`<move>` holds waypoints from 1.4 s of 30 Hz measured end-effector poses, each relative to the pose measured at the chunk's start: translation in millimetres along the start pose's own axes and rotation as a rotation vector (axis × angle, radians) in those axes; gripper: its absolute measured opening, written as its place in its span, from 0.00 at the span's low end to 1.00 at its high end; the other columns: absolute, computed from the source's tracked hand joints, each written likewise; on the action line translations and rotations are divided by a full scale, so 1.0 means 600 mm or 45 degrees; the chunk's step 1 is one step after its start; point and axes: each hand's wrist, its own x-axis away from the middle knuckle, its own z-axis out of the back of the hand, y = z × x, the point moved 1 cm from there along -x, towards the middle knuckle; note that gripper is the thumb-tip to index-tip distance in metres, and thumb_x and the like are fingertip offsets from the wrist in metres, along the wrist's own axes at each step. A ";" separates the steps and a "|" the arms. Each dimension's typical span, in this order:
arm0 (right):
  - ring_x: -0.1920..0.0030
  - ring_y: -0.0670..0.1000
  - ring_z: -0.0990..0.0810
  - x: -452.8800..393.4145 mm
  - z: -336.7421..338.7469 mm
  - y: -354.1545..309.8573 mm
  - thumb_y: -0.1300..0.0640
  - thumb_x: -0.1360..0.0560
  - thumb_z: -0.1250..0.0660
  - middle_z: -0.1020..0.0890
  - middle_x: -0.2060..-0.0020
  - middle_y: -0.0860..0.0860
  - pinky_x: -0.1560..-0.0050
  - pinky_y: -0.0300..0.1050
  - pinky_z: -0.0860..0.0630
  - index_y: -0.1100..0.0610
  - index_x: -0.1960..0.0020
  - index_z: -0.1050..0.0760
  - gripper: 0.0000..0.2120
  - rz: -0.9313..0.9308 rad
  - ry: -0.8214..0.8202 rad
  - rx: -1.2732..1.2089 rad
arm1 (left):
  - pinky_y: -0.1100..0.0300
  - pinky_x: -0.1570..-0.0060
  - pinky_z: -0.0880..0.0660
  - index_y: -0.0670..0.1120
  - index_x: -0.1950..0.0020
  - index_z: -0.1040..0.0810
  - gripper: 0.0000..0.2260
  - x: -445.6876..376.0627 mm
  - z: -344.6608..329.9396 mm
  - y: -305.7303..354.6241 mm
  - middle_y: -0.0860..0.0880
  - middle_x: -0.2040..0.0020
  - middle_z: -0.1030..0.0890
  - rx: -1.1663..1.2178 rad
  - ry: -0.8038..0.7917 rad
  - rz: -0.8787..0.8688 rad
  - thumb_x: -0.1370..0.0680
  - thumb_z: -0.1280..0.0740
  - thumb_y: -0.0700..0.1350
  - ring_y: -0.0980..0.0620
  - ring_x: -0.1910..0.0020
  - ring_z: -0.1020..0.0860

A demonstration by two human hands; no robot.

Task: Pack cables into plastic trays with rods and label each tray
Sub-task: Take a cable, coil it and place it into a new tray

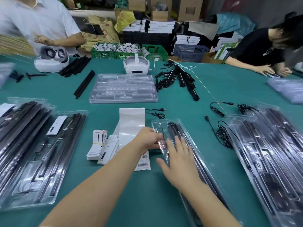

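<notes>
A clear plastic tray (165,124) holding black rods lies slantwise on the green table in front of me. My right hand (177,158) lies flat on top of it with fingers straight and spread. My left hand (148,138) holds the tray's left edge near its far end, fingers curled at the rim. Just left of the tray lie a strip of white label backing (131,125) and barcode labels (144,163). Loose black cables (223,133) lie to the right of the tray.
Filled trays are stacked at left (37,153) and right (270,153). An empty clear tray (123,89), loose black rods (84,84), a cable pile (178,79) and two white headsets (136,66) sit farther back. Two people work at the far edge. Card stacks (98,145) lie near the labels.
</notes>
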 end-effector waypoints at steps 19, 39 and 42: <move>0.63 0.56 0.34 -0.251 0.047 0.033 0.54 0.17 0.45 0.34 0.72 0.49 0.66 0.50 0.40 0.54 0.69 0.40 0.21 -0.155 0.206 -0.583 | 0.54 0.46 0.31 0.45 0.40 0.21 0.14 -0.009 -0.044 -0.057 0.47 0.43 0.23 -1.611 0.279 -0.795 0.16 0.43 0.49 0.45 0.45 0.30; 0.62 0.49 0.28 -0.297 -0.023 0.025 0.54 0.23 0.31 0.18 0.62 0.48 0.61 0.42 0.34 0.49 0.56 0.20 0.04 0.028 0.042 -0.849 | 0.62 0.69 0.30 0.44 0.44 0.19 0.08 -0.076 0.036 -0.002 0.52 0.73 0.23 -0.131 0.357 -0.223 0.19 0.37 0.41 0.54 0.75 0.27; 0.60 0.49 0.29 -0.284 -0.030 0.032 0.53 0.22 0.32 0.23 0.64 0.46 0.63 0.38 0.38 0.40 0.54 0.20 0.07 0.090 0.074 -0.852 | 0.63 0.77 0.33 0.38 0.46 0.21 0.07 -0.094 0.031 0.018 0.46 0.72 0.26 0.170 0.274 -0.158 0.18 0.38 0.39 0.53 0.78 0.31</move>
